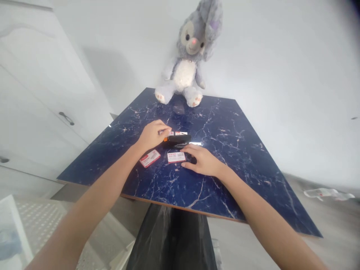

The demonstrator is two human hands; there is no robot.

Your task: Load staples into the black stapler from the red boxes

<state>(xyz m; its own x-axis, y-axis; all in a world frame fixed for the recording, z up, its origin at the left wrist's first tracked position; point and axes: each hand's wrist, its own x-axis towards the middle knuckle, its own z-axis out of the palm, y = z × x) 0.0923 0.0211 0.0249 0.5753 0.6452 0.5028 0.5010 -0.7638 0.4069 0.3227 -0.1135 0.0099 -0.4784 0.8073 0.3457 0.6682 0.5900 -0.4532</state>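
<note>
My left hand (154,134) is closed, thumb and fingertips pinching one end of a small red-and-white box (171,133) in the back row. Beside it lies a second small box (181,133). In front of these two rests a black object with an orange end (179,138), perhaps a stapler; a shiny silver strip (196,143) shows to its right. My right hand (204,160) has its thumb and fingers at the two long edges of a white box with red sides (176,157). Another red-and-white box (150,158) lies tilted below my left wrist. Something dark under my right palm is mostly hidden.
The table (222,123) has a dark blue marbled top. A grey plush toy (188,56) sits at its far edge against the wall. White cabinets (36,86) stand to the left, with a white perforated basket (39,221) below. A plastic wrapper (327,194) lies on the right floor.
</note>
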